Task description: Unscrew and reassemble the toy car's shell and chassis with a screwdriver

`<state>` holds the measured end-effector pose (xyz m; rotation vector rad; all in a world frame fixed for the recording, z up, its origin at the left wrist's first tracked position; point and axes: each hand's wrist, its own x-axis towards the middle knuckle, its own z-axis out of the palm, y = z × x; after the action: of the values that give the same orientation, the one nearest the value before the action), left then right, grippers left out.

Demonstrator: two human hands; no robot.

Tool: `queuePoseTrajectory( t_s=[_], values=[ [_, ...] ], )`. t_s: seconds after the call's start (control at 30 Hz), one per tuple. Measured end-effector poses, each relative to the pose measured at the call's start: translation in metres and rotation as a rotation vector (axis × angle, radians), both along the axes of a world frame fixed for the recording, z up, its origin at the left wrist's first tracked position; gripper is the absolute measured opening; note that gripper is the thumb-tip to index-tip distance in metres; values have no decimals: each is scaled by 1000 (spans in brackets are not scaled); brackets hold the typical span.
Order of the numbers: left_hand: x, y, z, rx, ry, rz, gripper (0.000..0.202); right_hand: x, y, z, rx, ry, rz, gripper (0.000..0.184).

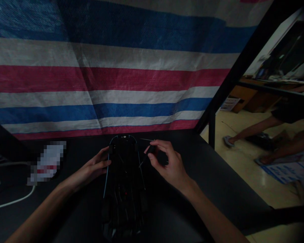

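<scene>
A toy car (123, 195) lies on the dark table with its black underside up, wheels showing at its corners and thin light-blue edges along its sides. My left hand (93, 165) grips its left side near the far end, some fingertips hidden behind it. In my right hand (167, 162), thumb and fingers pinch a small screwdriver (143, 162) with a dark handle. Its thin shaft slants down and left to the car's right edge; whether the tip touches anything is too dark to tell. A thin light rod or line (146, 139) shows just beyond the right fingers.
The black tabletop (212, 182) ends at a slanted right edge. A striped tarp (141, 77) hangs behind it, beside a black metal frame (212, 128). At left are a blurred-out object (49, 162) and a white cable (17, 202). Another person's legs (258, 128) show beyond the frame.
</scene>
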<state>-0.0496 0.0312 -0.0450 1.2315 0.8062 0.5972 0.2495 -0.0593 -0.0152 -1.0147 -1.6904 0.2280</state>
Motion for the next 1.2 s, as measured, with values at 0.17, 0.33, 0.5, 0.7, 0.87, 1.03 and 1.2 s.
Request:
queuePoseTrajectory(
  t_s=[0.17, 0.33, 0.5, 0.7, 0.87, 1.03, 1.2],
  values=[
    [-1, 0, 0, 14, 19, 13, 65, 0, 1, 0, -13, 19, 10, 32],
    [-1, 0, -3, 12, 10, 12, 63, 1, 1, -3, 26, -26, -13, 33],
    [-1, 0, -5, 27, -10, 9, 62, 3, 0, -3, 57, -81, -25, 31],
    [0, 1, -4, 12, -43, -11, 61, 0, -1, 3, 109, -117, -3, 31],
    [1, -1, 1, -9, -14, 9, 64, -8, 0, 8, 81, -97, 31, 31],
    [1, -5, 3, -17, -42, 8, 59, -14, 6, 11, 14, -133, -6, 20],
    [1, -4, 1, -25, -116, -10, 55, -19, 16, 29, -54, -329, 62, 8]
  ],
)
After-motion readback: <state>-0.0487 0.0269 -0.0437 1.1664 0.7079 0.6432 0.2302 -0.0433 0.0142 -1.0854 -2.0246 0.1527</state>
